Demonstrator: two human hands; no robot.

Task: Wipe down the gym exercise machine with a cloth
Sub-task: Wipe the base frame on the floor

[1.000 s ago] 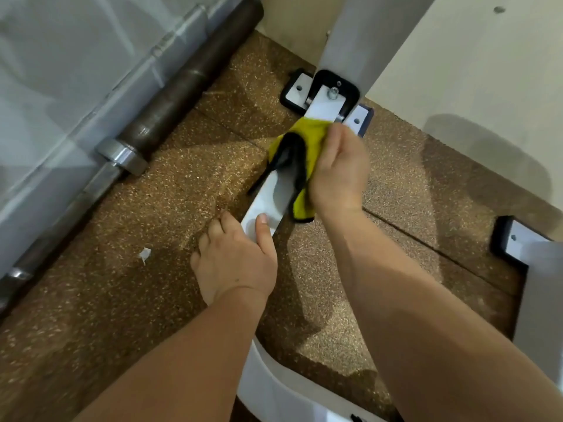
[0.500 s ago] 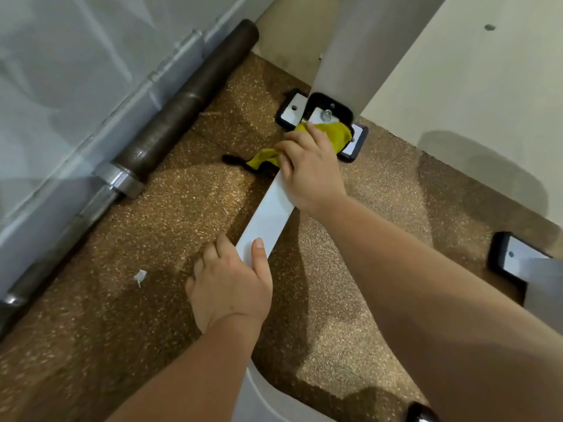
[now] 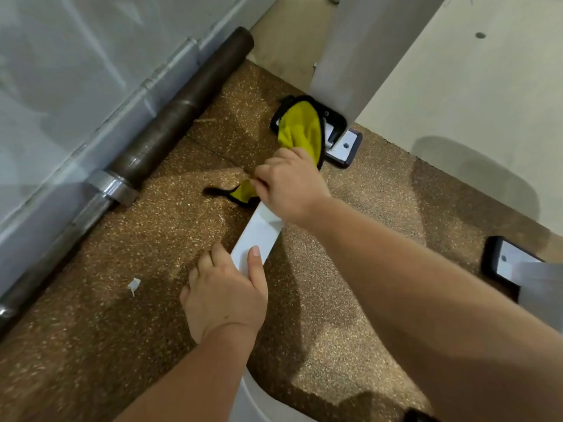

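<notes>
Two hands are down on the machine's white frame bar (image 3: 257,236). R hand (image 3: 289,187) has its fingers curled round the yellow cloth (image 3: 300,129) at the bar's far end. The cloth's free part is draped over the black base plate (image 3: 336,117) at the foot of the grey upright (image 3: 344,56), w/ one corner trailing onto the speckled floor (image 3: 152,254). L hand (image 3: 224,296) rests nearer on the bar, thumb on top, fingers relaxed, holding nothing. A barbell (image 3: 170,123) lies along the wall at left.
</notes>
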